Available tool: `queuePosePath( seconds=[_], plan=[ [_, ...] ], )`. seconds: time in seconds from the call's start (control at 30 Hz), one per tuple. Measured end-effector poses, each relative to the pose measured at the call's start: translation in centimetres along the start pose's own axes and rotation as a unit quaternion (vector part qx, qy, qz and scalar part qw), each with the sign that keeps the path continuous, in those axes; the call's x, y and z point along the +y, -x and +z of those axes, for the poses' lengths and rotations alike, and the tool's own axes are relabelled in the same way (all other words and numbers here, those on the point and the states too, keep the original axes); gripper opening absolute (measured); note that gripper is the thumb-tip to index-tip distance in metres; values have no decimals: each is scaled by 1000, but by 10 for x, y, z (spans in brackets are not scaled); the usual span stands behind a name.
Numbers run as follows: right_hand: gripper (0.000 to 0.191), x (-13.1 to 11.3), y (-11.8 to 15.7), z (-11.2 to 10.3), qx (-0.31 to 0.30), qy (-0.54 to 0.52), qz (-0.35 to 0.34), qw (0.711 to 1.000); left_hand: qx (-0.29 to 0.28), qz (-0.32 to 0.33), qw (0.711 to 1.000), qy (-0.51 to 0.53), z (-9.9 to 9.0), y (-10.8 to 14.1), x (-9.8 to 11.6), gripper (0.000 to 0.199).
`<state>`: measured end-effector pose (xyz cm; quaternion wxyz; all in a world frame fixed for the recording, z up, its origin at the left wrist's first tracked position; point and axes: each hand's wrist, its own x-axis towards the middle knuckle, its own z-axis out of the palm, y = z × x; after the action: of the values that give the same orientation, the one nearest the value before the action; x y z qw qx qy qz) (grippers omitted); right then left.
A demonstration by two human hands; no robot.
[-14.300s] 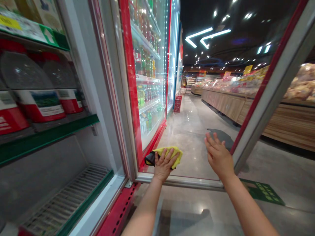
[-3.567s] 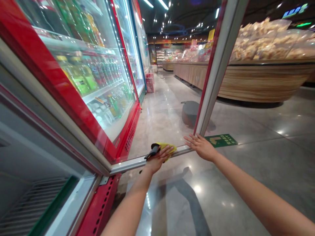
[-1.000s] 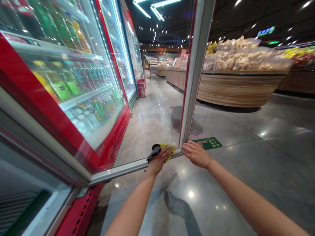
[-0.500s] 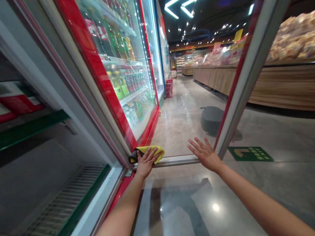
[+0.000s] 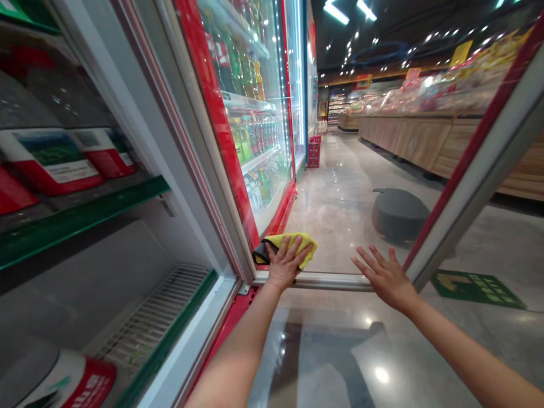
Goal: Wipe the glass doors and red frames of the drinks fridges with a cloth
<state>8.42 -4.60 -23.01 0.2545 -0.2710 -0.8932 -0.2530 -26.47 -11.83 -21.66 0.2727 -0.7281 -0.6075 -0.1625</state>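
Note:
A yellow cloth with a grey side and dark edging (image 5: 305,242) lies against the lower left corner of a glass door, just above its silver bottom frame (image 5: 327,280). My left hand (image 5: 285,265) presses it to the pane with fingers spread, holding it there. To the right, my right hand (image 5: 389,279) is open, its fingers fanned out and apparently resting on the glass beside the door's slanted right frame (image 5: 476,156). Nothing is in that hand.
On the left stands the open fridge, with a green-edged shelf (image 5: 85,212) of red-and-white labelled bottles (image 5: 55,158) and a wire rack (image 5: 148,309). Through the glass show a lit drinks cooler (image 5: 255,122), a grey stool-like object (image 5: 399,214) and a wooden display counter (image 5: 408,139).
The view has swung left, showing more of the fridge interior. My left hand and the cloth have moved slightly up from the bottom frame. My right hand stays spread near the right frame.

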Motion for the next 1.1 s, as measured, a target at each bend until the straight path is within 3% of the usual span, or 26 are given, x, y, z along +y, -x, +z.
queuePosePath(
  seconds=[0.07, 0.17, 0.27, 0.33, 0.4, 0.47, 0.57, 0.67, 0.77, 0.9, 0.97, 1.03, 1.1],
  plan=[
    [69, 0, 0, 0, 4, 2, -2, 1000, -20, 46, 999, -10, -2, 26, -22, 66],
    [67, -1, 1, 1, 9, 3, -1, 1000, 16, 11, 1000, -23, -13, 32, -48, 62],
    [68, 0, 1, 1, 7, 5, -3, 1000, 82, -68, 994, -27, -32, -11, -51, 65],
    [69, 0, 2, 0, 3, 8, -3, 1000, 157, -155, 975, -5, -42, -42, -43, 70],
    [69, 0, 2, 0, 1, 10, -2, 1000, 191, -182, 965, 15, -43, -53, -32, 69],
    [69, 0, 3, -1, 1, 11, -2, 1000, 165, -158, 973, 25, -32, -36, -24, 65],
    [70, 1, 3, -3, -4, 9, -3, 1000, 23, -63, 997, 35, -7, 17, -22, 58],
    [70, 1, 2, -5, -6, 8, -5, 1000, -24, -28, 998, 51, 1, 42, -26, 57],
    [69, 2, 1, -6, 0, 8, -7, 1000, -1, -81, 995, 55, -15, 8, -16, 59],
    [69, 2, 0, -5, 3, 5, -4, 1000, 97, -191, 975, 53, -43, -67, 29, 68],
    [69, 3, 0, -5, 0, 3, -3, 1000, 106, -148, 982, 45, -42, -80, 48, 72],
    [68, 5, 0, -6, -5, -1, -5, 1000, 85, -17, 996, 26, -29, -67, 55, 72],
    [68, 9, 1, -8, -13, -7, -8, 1000, 50, 148, 988, 4, -13, -38, 47, 70]
  ],
)
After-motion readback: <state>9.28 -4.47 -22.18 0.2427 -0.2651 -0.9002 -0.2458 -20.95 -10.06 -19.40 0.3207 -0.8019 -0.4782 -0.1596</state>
